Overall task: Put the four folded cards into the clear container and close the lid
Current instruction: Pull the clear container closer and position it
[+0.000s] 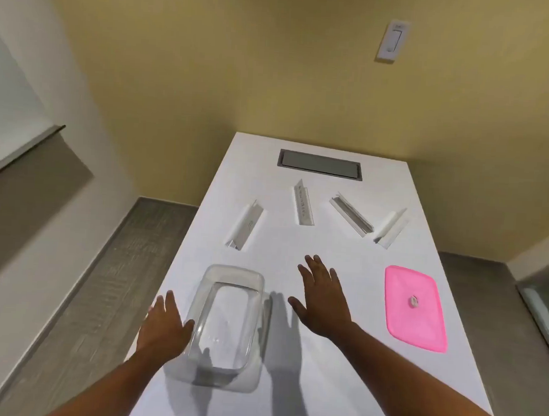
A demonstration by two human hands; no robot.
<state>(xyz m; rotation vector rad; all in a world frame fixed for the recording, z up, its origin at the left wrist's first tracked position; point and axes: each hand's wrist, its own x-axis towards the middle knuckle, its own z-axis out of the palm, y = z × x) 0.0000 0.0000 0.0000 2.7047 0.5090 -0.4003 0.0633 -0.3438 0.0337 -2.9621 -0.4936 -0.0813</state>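
Note:
A clear container (pixel 227 325) stands open and empty on the white table (pixel 368 390), near its left edge. My left hand (pixel 163 328) is spread flat just left of it, fingers apart, holding nothing. My right hand (pixel 324 299) hovers open to the container's right, fingers pointing at the far cards. Several white folded cards lie beyond: one at the left (pixel 245 226), one in the middle (pixel 303 206), one angled (pixel 350 216) and one at the far right (pixel 391 228). The pink lid (pixel 415 308) lies flat at the right.
A grey cable hatch (pixel 321 164) is set into the table's far end. The table butts against a yellow wall with a white switch (pixel 393 41). Grey floor runs along the table's left edge, close to the container.

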